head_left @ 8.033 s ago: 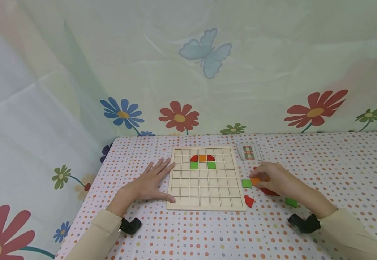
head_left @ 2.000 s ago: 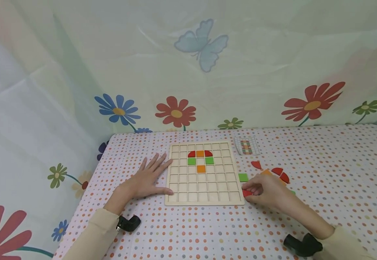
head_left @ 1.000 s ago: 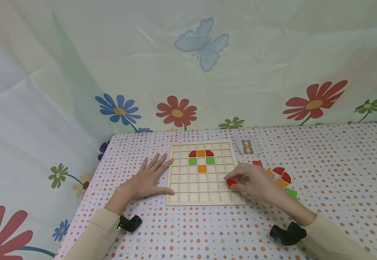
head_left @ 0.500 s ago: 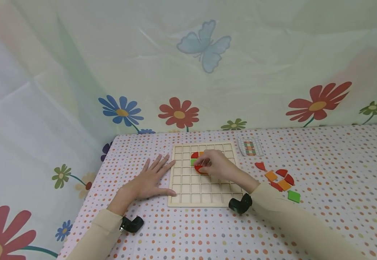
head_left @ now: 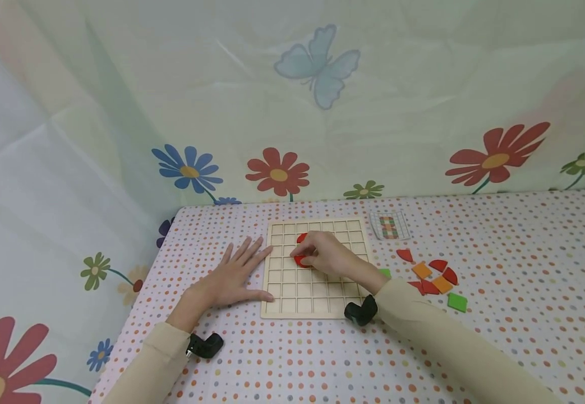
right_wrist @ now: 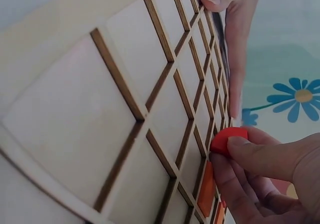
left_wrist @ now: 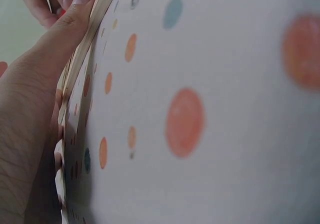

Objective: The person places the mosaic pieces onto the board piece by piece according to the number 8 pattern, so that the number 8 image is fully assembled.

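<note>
The wooden grid board (head_left: 292,306) lies flat on the table. My left hand (head_left: 229,280) rests at its left edge with fingers spread and straight, the thumb on the frame. Over the upper middle of the grid, my right hand (head_left: 330,255) pinches a red quarter-round tile (right_wrist: 230,140) between thumb and fingers. This tile is held at a cell left of an orange tile (right_wrist: 206,189) set in the board. Another red tile (head_left: 302,238) sits above; my right hand hides most of the other set tiles in the head view.
Right of the board lie loose tiles: red quarter-rounds (head_left: 450,275), orange squares (head_left: 422,270) and a green square (head_left: 457,302). Another green tile (head_left: 385,272) lies by the board's right edge. A pattern card (head_left: 390,225) lies behind them. A dotted cloth (head_left: 292,359) covers the table.
An orange tile went into the grid between eight and two seconds ago. My right hand then picked up a red tile beside the board and carried it left over the grid. My left hand stayed.
</note>
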### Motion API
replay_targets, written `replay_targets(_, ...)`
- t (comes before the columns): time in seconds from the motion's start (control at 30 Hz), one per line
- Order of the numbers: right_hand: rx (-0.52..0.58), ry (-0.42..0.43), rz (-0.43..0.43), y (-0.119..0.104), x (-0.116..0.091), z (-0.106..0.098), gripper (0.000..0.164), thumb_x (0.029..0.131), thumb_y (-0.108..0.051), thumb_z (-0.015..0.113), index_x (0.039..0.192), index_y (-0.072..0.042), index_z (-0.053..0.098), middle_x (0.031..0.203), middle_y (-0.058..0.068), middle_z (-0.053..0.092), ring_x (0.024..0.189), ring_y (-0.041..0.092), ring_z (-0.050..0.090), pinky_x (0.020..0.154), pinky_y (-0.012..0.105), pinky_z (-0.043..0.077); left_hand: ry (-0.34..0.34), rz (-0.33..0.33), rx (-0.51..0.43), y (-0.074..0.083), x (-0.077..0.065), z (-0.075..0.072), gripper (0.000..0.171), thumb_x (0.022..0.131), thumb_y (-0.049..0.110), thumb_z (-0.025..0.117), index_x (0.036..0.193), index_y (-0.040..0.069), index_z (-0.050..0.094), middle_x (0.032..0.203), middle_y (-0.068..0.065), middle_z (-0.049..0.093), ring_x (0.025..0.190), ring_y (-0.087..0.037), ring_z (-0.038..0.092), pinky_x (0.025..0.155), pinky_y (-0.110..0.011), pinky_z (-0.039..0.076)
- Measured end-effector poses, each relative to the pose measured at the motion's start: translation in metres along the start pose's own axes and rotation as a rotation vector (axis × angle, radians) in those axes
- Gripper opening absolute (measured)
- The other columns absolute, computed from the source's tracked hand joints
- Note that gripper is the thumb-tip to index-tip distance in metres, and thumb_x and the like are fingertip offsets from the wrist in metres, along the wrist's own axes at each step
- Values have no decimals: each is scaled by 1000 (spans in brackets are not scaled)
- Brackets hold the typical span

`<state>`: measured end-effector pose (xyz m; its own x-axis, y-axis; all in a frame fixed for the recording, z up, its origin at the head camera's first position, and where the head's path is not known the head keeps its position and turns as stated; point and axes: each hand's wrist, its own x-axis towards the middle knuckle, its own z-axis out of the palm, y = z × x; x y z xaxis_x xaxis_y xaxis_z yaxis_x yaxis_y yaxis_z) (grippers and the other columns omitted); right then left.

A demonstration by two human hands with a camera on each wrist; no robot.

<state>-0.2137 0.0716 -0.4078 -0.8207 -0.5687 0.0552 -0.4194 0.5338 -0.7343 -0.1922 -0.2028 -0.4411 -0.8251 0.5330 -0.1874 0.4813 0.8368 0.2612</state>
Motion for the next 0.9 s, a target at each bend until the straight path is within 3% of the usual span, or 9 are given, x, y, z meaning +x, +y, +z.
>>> replay_targets(0.4, -68, -37, -1, 1, 4, -6, 15, 90, 6, 78, 103, 0, 82, 92, 5, 70, 85, 16, 63, 76, 27, 54, 13, 1, -3, -2, 1, 1, 108, 88, 78, 62, 170, 28, 12, 177, -2, 2, 162, -29, -5, 128, -60, -5)
replay_targets(0.7, -128, -41, -4, 1, 5, -6, 17, 92, 3, 76, 108, -2, 82, 99, 5, 71, 90, 19, 62, 79, 30, 54, 16, -1, 4, -3, 2, 3, 108, 88, 80, 61, 170, 29, 12, 177, -2, 3, 162, -30, -4, 127, -61, -4)
replay_targets(0.9, -193, -45, -49, -1, 1, -5, 20, 94, 6, 73, 112, 1, 81, 99, 7, 70, 87, 19, 61, 76, 28, 53, 15, -2, 1, -3, 3, 4, 109, 87, 79, 61, 170, 29, 13, 177, -2, 2, 162, -29, -5, 127, -61, -4)
